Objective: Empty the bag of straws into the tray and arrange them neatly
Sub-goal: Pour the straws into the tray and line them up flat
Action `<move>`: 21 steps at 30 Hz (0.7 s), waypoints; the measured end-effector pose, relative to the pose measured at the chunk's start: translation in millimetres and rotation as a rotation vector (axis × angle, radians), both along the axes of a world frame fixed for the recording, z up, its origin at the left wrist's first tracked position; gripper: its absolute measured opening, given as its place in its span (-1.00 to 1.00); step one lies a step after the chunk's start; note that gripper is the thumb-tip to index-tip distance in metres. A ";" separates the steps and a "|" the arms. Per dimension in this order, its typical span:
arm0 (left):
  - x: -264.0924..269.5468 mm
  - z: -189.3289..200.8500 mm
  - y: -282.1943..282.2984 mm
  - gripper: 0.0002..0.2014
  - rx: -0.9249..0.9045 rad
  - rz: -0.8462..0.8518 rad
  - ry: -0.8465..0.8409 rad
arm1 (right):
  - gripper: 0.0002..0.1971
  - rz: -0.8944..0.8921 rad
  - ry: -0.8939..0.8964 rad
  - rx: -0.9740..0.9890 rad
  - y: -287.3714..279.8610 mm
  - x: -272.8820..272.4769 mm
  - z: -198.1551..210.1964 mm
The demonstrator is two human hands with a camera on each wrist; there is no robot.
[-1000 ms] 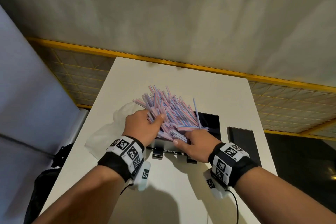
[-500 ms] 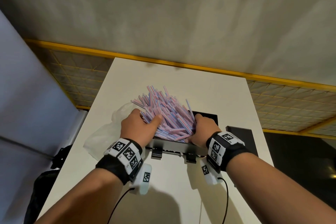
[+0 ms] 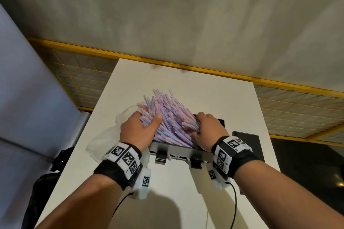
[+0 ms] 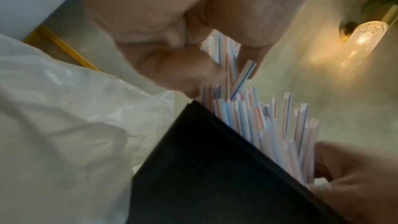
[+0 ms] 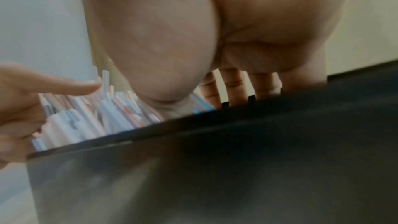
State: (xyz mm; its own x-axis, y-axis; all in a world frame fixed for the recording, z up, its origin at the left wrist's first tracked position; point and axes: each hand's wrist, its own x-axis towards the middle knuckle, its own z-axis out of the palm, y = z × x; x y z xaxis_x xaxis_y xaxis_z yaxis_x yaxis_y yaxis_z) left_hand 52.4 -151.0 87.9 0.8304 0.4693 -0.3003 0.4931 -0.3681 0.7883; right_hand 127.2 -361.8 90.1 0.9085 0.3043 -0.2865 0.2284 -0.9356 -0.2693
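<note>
A heap of pink-and-blue striped straws (image 3: 167,117) lies slanted in a black tray (image 3: 221,122), their far ends sticking out beyond its back-left rim. My left hand (image 3: 139,128) grips the left side of the heap, thumb on top and fingers curled under some straws (image 4: 269,125). My right hand (image 3: 206,128) presses the heap's right side. In the right wrist view its fingers (image 5: 234,88) reach straight down inside the tray wall (image 5: 215,159). The empty clear plastic bag (image 3: 104,139) lies crumpled left of the tray.
The tray sits mid-table on a white table (image 3: 186,201) with two clips on its near wall. A flat black slab (image 3: 247,143) lies to the right of the tray. A wall lamp (image 4: 364,40) glows in the left wrist view.
My right hand has moved from the straws' near ends to the right side of the heap. The stray straws are pulled in and the heap is tighter between both hands.
</note>
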 end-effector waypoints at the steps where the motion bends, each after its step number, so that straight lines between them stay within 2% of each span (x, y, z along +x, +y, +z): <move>1: -1.7 -0.3 -0.1 -0.08 -0.039 0.012 0.027 | -0.49 -0.049 0.005 0.004 -2.8 0.4 1.7; 2: -3.6 -1.7 0.3 -0.01 -0.091 0.020 0.040 | -0.44 -0.097 -0.003 0.008 -6.1 0.1 3.9; 4: -7.0 -2.6 -0.9 0.03 -0.182 0.028 0.050 | -0.46 -0.127 -0.016 0.027 -11.6 -3.1 7.2; 7: -8.0 -5.7 -5.9 -0.02 -0.223 0.020 0.032 | -0.45 -0.016 0.172 0.138 -14.2 -15.0 3.0; 9: -6.2 -8.9 -9.1 0.02 -0.242 -0.020 0.013 | -0.42 0.108 0.271 0.130 -12.2 -22.2 -2.7; 11: -5.6 -10.5 -12.5 0.06 -0.279 -0.058 -0.002 | -0.39 0.192 0.258 0.057 -8.8 -25.0 -6.3; 14: -7.3 -19.0 -13.1 0.05 -0.299 0.022 -0.035 | -0.36 0.226 0.247 0.048 -3.3 -26.4 -9.8; 16: -9.3 -17.8 -13.3 -0.01 -0.301 0.106 -0.059 | -0.40 0.223 0.266 0.063 -1.3 -24.6 -11.9; 19: -13.7 -12.2 -12.4 -0.24 -0.231 0.189 -0.084 | -0.32 0.221 0.283 -0.090 3.7 -19.9 -15.3; 21: -15.1 -4.9 -14.0 -0.24 -0.194 0.177 -0.095 | -0.31 0.236 0.309 -0.158 9.3 -19.7 -17.8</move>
State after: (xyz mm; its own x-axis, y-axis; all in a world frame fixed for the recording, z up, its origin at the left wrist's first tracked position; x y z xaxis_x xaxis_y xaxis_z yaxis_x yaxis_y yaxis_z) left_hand 37.3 -165.0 83.0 0.7695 0.5507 -0.3233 0.4564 -0.1202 0.8816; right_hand 107.5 -352.5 72.3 0.6831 0.4248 -0.5941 0.3729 -0.9023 -0.2164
